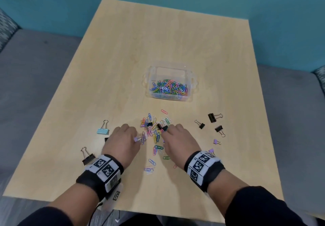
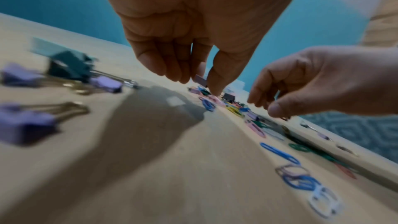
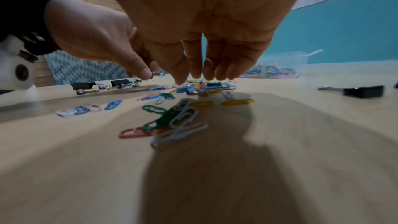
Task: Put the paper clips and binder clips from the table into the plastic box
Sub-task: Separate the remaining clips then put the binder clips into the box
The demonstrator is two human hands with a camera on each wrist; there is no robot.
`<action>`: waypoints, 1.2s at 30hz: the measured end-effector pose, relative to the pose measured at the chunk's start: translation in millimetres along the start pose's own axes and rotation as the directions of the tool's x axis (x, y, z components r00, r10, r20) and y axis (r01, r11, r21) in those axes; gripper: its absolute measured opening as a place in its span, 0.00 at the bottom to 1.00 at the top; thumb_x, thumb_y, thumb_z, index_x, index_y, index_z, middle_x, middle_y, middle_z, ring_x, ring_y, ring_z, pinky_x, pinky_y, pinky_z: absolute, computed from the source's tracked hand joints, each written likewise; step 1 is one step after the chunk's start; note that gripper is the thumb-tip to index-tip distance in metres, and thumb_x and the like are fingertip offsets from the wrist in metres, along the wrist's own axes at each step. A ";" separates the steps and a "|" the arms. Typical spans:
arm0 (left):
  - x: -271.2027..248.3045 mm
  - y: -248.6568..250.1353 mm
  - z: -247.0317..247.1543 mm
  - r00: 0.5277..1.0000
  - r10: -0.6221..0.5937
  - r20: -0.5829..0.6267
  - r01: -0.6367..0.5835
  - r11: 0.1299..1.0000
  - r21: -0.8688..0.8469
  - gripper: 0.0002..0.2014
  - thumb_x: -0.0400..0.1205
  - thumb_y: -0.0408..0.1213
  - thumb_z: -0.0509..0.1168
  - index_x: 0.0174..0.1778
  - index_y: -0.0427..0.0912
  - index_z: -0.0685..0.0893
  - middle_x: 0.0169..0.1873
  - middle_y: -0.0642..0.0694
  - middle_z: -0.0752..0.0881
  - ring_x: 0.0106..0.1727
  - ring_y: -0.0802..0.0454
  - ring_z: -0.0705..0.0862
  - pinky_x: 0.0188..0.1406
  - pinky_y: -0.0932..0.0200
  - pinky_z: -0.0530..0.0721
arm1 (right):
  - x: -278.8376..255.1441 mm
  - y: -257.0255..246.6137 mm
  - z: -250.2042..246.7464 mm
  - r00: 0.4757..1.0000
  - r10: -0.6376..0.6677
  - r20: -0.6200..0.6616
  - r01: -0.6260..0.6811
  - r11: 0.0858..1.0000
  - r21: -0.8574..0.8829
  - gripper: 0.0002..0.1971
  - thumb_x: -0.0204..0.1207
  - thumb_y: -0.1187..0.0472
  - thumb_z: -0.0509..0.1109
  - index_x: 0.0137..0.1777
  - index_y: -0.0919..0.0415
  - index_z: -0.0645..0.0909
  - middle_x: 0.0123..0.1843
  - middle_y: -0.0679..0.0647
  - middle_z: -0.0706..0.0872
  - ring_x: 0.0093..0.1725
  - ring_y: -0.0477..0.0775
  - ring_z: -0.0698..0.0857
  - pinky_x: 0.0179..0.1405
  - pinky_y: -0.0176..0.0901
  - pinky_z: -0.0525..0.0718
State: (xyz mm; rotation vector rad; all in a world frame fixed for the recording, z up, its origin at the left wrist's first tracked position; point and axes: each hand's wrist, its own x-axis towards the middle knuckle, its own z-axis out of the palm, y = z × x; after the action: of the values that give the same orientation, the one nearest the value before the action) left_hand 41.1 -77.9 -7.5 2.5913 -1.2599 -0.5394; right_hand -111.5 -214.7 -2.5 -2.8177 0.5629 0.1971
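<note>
A clear plastic box stands mid-table, holding many coloured paper clips. Nearer me lies a loose pile of paper clips with small black binder clips in it. My left hand is at the pile's left edge and pinches a small purple binder clip between thumb and fingers. My right hand reaches down at the pile's right edge. Its fingertips point at the clips, close to a black binder clip, with nothing seen between them.
A light blue binder clip and a black one lie left of my left hand. Three black binder clips and two small purple ones lie to the right. Stray paper clips lie between my wrists. A grey sofa surrounds the table.
</note>
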 end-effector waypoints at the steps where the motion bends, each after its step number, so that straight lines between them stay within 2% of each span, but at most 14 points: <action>1: -0.3 -6.9 -1.2 0.999 -0.046 -0.001 0.046 0.999 -0.013 0.04 0.72 0.36 0.69 0.37 0.42 0.80 0.39 0.45 0.80 0.43 0.41 0.77 0.40 0.51 0.76 | 2.9 -1.2 1.6 1.000 0.004 0.009 -0.003 1.000 -0.019 0.10 0.60 0.65 0.76 0.36 0.58 0.77 0.37 0.55 0.79 0.38 0.61 0.76 0.30 0.48 0.71; 3: -1.4 -17.1 -4.2 0.995 -0.100 0.009 0.100 0.995 -0.022 0.04 0.71 0.37 0.68 0.37 0.43 0.79 0.39 0.46 0.79 0.45 0.42 0.77 0.39 0.52 0.75 | 6.0 -2.4 3.0 1.000 -0.006 0.011 0.006 0.999 -0.040 0.11 0.56 0.66 0.77 0.35 0.58 0.77 0.36 0.55 0.79 0.37 0.61 0.76 0.30 0.46 0.67; 6: -0.9 -20.4 -9.3 0.995 -0.098 -0.010 0.098 0.995 -0.021 0.07 0.73 0.40 0.69 0.39 0.43 0.79 0.40 0.46 0.78 0.46 0.43 0.76 0.39 0.53 0.73 | 7.2 -1.3 3.9 1.000 -0.014 0.027 0.015 0.999 -0.036 0.12 0.55 0.66 0.77 0.35 0.57 0.77 0.35 0.54 0.79 0.37 0.60 0.76 0.29 0.47 0.68; 12: 19.2 14.8 -10.2 0.997 0.073 -0.037 -0.072 0.997 0.023 0.09 0.76 0.42 0.67 0.49 0.42 0.81 0.44 0.44 0.80 0.48 0.41 0.77 0.43 0.48 0.78 | 10.1 -1.1 3.8 0.997 -0.016 0.074 0.021 0.998 -0.060 0.13 0.52 0.66 0.77 0.33 0.57 0.76 0.32 0.52 0.78 0.36 0.58 0.75 0.30 0.43 0.65; 14: 30.3 29.2 -7.5 0.990 0.137 -0.018 -0.135 0.988 0.068 0.10 0.77 0.42 0.66 0.50 0.42 0.82 0.45 0.43 0.80 0.48 0.40 0.77 0.44 0.47 0.78 | 12.2 -2.2 0.5 0.996 -0.039 0.077 0.044 0.997 -0.065 0.11 0.53 0.65 0.76 0.33 0.57 0.77 0.32 0.53 0.78 0.36 0.59 0.76 0.30 0.44 0.67; 16: 40.7 39.7 -5.3 0.988 0.155 0.010 -0.156 0.983 0.096 0.09 0.78 0.42 0.64 0.50 0.42 0.82 0.46 0.42 0.80 0.49 0.39 0.76 0.46 0.47 0.78 | 13.6 -1.1 -3.6 0.995 -0.051 0.082 0.055 0.997 -0.047 0.08 0.58 0.64 0.74 0.35 0.58 0.77 0.33 0.54 0.79 0.38 0.61 0.77 0.32 0.47 0.72; 18: 48.8 47.4 -2.5 0.987 0.154 0.038 -0.157 0.981 0.110 0.10 0.78 0.45 0.63 0.49 0.43 0.81 0.47 0.44 0.80 0.50 0.40 0.76 0.47 0.48 0.77 | 13.2 4.6 -10.6 0.998 0.018 0.056 -0.020 0.999 0.027 0.04 0.65 0.64 0.69 0.37 0.58 0.77 0.36 0.54 0.80 0.43 0.61 0.76 0.37 0.51 0.74; 21: 54.7 58.3 1.1 0.980 0.171 0.098 -0.185 0.970 0.159 0.13 0.78 0.50 0.64 0.49 0.44 0.80 0.47 0.46 0.79 0.51 0.43 0.75 0.48 0.50 0.76 | 8.8 30.4 -20.2 0.976 0.211 0.046 -0.215 0.967 0.132 0.05 0.72 0.64 0.62 0.38 0.54 0.71 0.38 0.50 0.76 0.45 0.56 0.73 0.41 0.49 0.73; 24: 56.7 64.4 3.0 0.972 0.189 0.139 -0.214 0.958 0.192 0.11 0.78 0.47 0.64 0.47 0.44 0.79 0.47 0.45 0.78 0.50 0.44 0.74 0.47 0.52 0.74 | -0.9 63.4 -24.6 0.924 0.381 0.045 -0.383 0.911 0.154 0.03 0.73 0.63 0.62 0.39 0.55 0.72 0.41 0.52 0.79 0.47 0.57 0.73 0.42 0.50 0.74; 26: 57.2 65.8 5.0 0.969 0.201 0.145 -0.228 0.953 0.202 0.09 0.79 0.45 0.63 0.47 0.43 0.79 0.48 0.45 0.78 0.50 0.43 0.74 0.47 0.51 0.75 | -8.3 75.8 -23.5 0.897 0.442 0.016 -0.439 0.885 0.155 0.01 0.73 0.61 0.65 0.43 0.57 0.75 0.44 0.54 0.80 0.50 0.60 0.74 0.45 0.53 0.77; 28: 57.2 66.1 6.9 0.965 0.217 0.145 -0.244 0.948 0.204 0.08 0.79 0.44 0.63 0.47 0.43 0.79 0.47 0.45 0.79 0.50 0.43 0.74 0.48 0.51 0.76 | -13.9 77.5 -20.5 0.903 0.428 -0.031 -0.420 0.896 0.142 0.04 0.73 0.60 0.67 0.46 0.59 0.77 0.46 0.55 0.79 0.51 0.61 0.74 0.47 0.56 0.78; 32: 55.6 64.9 11.7 0.959 0.247 0.138 -0.266 0.953 0.143 0.05 0.78 0.40 0.62 0.44 0.43 0.79 0.45 0.45 0.79 0.48 0.43 0.74 0.47 0.49 0.77 | -15.2 58.2 -14.4 0.952 0.300 -0.063 -0.293 0.952 0.093 0.08 0.75 0.60 0.65 0.51 0.60 0.80 0.48 0.56 0.80 0.50 0.61 0.74 0.47 0.56 0.78; 36: 49.4 63.0 6.3 0.971 0.240 0.023 -0.239 0.970 -0.038 0.04 0.77 0.39 0.65 0.41 0.43 0.80 0.40 0.45 0.81 0.45 0.43 0.76 0.43 0.52 0.75 | -4.3 30.9 -6.2 0.982 0.179 -0.060 -0.176 0.983 0.056 0.05 0.74 0.61 0.66 0.48 0.57 0.79 0.45 0.55 0.80 0.46 0.61 0.75 0.43 0.54 0.78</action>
State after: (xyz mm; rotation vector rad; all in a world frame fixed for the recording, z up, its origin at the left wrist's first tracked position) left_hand 21.6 -155.7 -3.2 2.3651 -1.5305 -0.5453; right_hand -127.1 -242.4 -2.8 -2.7335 0.8230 0.1233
